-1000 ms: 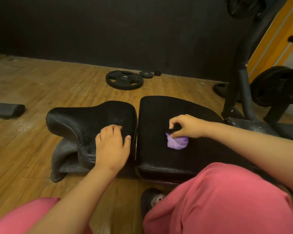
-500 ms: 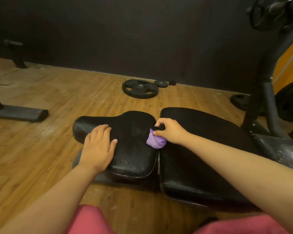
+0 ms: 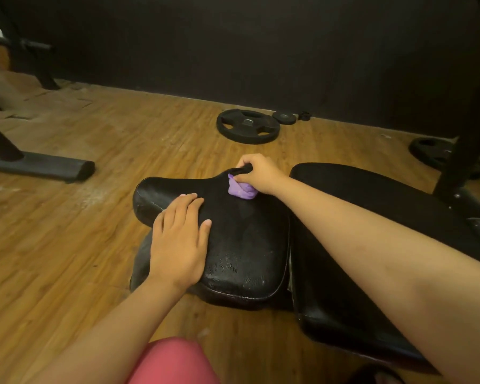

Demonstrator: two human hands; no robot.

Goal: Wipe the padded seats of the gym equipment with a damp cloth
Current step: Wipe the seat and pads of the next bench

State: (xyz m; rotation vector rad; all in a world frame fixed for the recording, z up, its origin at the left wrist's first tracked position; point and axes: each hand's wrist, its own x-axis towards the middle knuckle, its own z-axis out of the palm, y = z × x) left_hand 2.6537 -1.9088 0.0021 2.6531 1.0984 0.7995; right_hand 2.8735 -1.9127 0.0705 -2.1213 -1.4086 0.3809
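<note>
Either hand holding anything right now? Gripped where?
The right hand grips the bunched purple cloth by its top, pressing it onto the black seat pad. The left hand holds nothing; it rests flat on that pad.

A wooden floor is seen. A large weight plate is laid flat on it. A small plate is set just right of that plate, a padded bench nearer than it, and a black frame foot well to its left.

Your near seat pad is glossy black vinyl, cracked at its near edge; the cloth is soft purple fabric; the floor is grained wood laminate.
</note>
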